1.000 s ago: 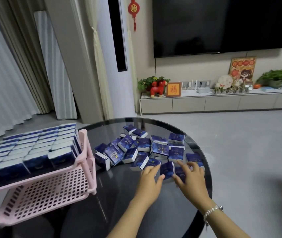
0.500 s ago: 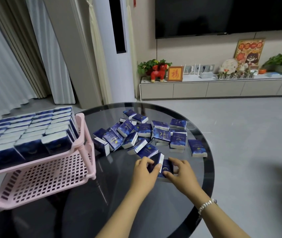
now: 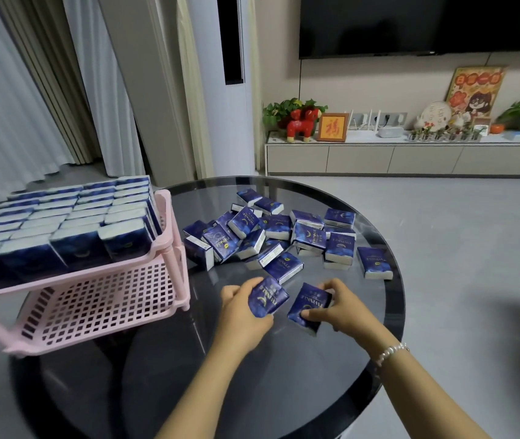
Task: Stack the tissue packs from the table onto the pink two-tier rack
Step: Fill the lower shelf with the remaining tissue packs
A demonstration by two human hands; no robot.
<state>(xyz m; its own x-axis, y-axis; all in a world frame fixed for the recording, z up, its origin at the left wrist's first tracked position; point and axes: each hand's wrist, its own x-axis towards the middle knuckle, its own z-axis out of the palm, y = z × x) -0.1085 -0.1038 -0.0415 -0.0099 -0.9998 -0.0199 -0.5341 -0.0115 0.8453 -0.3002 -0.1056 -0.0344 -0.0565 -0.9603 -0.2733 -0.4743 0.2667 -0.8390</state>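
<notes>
Both hands now lifted 1 pack each off table (image 3: 252, 391): left hand (image 3: 243, 315) grips tissue pack (image 3: 267, 300), right hand (image 3: 344, 312) grips another pack (image 3: 307, 307); pink rack (image 3: 170, 248) lower tier next, prob.

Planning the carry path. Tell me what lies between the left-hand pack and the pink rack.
Head view: only bare dark glass table lies between the left hand's tissue pack and the pink rack.

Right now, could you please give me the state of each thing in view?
Left hand: grips one tissue pack.
Right hand: grips another pack.
Rack top tier: full of packs.
Rack bottom tier: bare.
Loose packs: heaped on the table.
</notes>
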